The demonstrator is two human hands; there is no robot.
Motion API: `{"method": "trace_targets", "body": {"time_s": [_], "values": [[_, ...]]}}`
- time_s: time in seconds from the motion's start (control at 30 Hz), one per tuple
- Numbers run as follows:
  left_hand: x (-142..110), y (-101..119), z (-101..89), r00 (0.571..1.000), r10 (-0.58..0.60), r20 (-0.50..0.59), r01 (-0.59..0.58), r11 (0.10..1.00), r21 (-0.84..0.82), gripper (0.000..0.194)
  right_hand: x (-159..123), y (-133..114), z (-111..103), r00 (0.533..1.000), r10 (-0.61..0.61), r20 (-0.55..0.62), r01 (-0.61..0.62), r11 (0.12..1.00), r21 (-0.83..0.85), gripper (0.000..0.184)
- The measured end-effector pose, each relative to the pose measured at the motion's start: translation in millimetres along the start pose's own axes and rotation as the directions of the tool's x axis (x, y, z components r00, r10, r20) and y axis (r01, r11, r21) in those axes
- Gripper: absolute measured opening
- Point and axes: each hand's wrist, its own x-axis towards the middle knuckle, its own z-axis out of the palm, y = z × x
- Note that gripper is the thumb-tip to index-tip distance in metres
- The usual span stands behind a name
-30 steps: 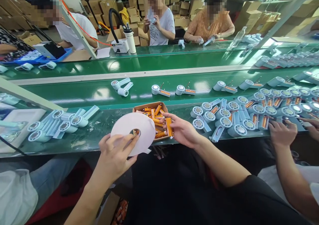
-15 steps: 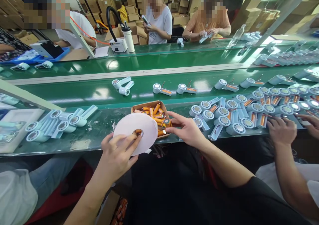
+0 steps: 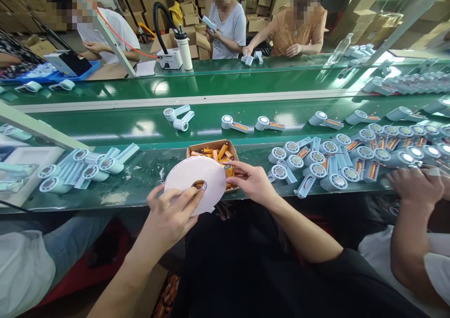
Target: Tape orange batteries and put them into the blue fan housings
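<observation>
A flat white roll [image 3: 183, 172], which looks like a roll of tape or labels, is tilted towards me in my left hand [image 3: 172, 215]. The fingers of that hand lie across its face and reach to the centre hole, with the thumb underneath. At the roll's right edge, my right hand [image 3: 258, 184] has thumb and fingers drawn together. What is between those fingertips, if anything, I cannot make out. Just behind the roll stands a small cardboard box [image 3: 235, 153] of orange battery cells [image 3: 222, 151], partly hidden by the roll and my right fingers.
Pale blue fan-like housings [image 3: 318, 170] crowd the bench on my right; more housings [image 3: 89, 172] lie left. Beyond runs a green conveyor belt [image 3: 140, 125] carrying several housings. A neighbour's hands [image 3: 415, 184] work close on the right. Other people sit across the line.
The roll has shifted slightly right and up in view, and my right fingertips now meet its edge. Across the line, a person in orange has reached sideways to a part on the bench.
</observation>
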Motion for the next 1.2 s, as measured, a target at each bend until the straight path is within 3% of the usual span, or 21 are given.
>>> {"method": "trace_targets", "body": {"time_s": [0.1,0.17,0.23,0.33,0.4,0.47,0.6,0.7,0.8,1.0,1.1,1.2], "values": [[-3.2,1.2,3.0,1.000,-0.018,0.010,0.018,1.000,-0.025,0.048,4.4,0.3,-1.8,0.992,0.078,-0.101,-0.039,0.940,0.340,0.056],[-5.9,2.2,5.5,1.000,-0.026,0.014,0.027,0.999,-0.041,0.052,5.5,-2.4,-6.2,0.980,0.090,-0.179,-0.006,0.905,0.425,0.059],[-7.9,3.0,7.1,1.000,-0.031,0.002,0.031,0.998,-0.049,0.055,3.7,-5.8,-10.5,0.983,0.075,-0.169,-0.008,0.931,0.364,0.058],[-7.8,3.8,6.5,1.000,-0.025,-0.004,0.024,0.999,-0.040,0.051,-3.4,-9.2,-11.1,0.998,0.032,-0.062,-0.026,0.994,0.106,0.050],[-5.9,4.5,4.8,1.000,-0.014,0.006,0.014,0.999,-0.031,0.050,-7.9,-9.2,-7.2,1.000,-0.001,-0.029,0.000,0.999,-0.036,0.045],[-3.5,5.3,3.0,1.000,0.004,-0.007,-0.004,1.000,-0.028,0.049,-10.2,-7.2,-2.0,1.000,-0.015,-0.025,0.013,0.997,-0.076,0.042],[0.5,6.6,-0.1,0.999,0.020,-0.038,-0.021,1.000,-0.020,0.045,-9.8,-0.3,6.7,0.996,0.063,-0.057,-0.052,0.982,0.184,0.048],[1.6,7.2,-2.0,0.997,0.009,-0.082,-0.011,1.000,-0.021,0.038,-9.8,2.4,10.4,0.989,0.140,-0.054,-0.102,0.889,0.446,0.058],[0.0,7.8,-1.5,0.994,-0.010,-0.104,0.008,1.000,-0.021,0.035,-11.2,2.3,10.9,0.985,0.157,-0.075,-0.092,0.835,0.542,0.060],[-3.0,5.4,2.2,0.997,0.059,-0.056,-0.059,0.998,0.008,0.051,-12.2,-7.5,-2.2,0.994,0.107,0.036,-0.113,0.971,0.209,0.049],[-0.4,3.5,2.6,0.998,0.069,0.000,-0.069,0.998,0.014,0.055,-11.5,-16.5,-7.3,0.996,0.065,0.060,-0.071,0.992,0.106,0.050],[1.1,3.7,6.2,0.996,0.075,-0.050,-0.075,0.997,0.012,0.053,-9.7,-19.2,-7.9,0.998,0.056,0.036,-0.057,0.998,0.026,0.048]]}}
